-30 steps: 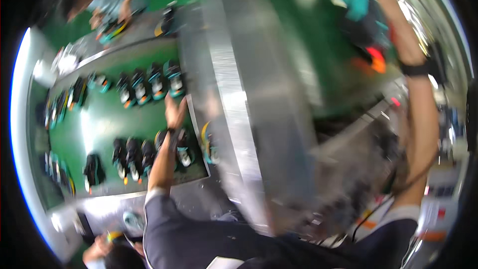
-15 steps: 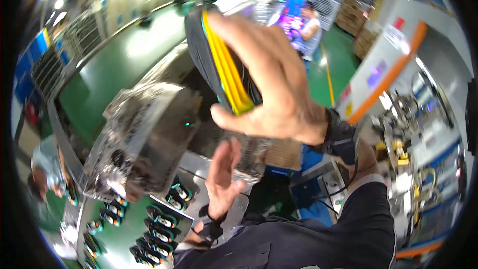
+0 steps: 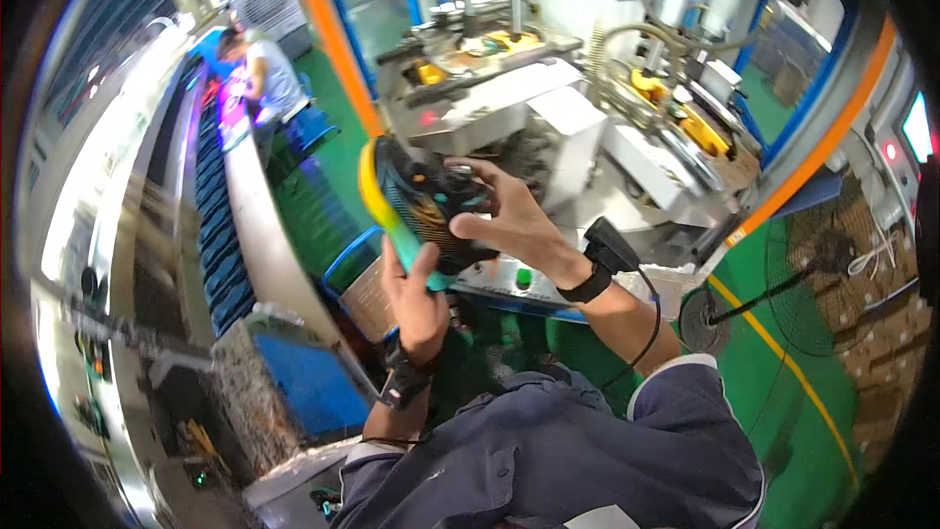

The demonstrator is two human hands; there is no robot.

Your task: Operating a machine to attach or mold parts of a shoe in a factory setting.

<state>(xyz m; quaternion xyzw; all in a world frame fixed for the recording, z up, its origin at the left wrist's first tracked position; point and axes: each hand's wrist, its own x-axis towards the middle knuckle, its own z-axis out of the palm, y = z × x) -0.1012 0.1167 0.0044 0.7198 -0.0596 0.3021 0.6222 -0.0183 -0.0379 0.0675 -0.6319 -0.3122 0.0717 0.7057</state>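
Observation:
Both hands hold a shoe with a dark patterned upper and a sole edge running from yellow to teal. It stands tilted, its yellow end pointing up and away from me. My left hand grips the lower, teal end, with the thumb pressed on the side. My right hand closes on the shoe's right side near its opening, thumb and fingers bent; its far fingertips are partly hidden. Beyond the shoe stands a machine with metal plates and yellow clamped parts.
Orange posts frame the machine. A black pedestal fan stands on the green floor at right. On the left, a conveyor runs away beside a dark ribbed strip, with another person seated at its far end. A blue-sided block sits near left.
My view has swung right, from the table with rows of shoes to the machine. The shoe, earlier in my right hand alone, is lower, and my left hand, open before, now grips it too.

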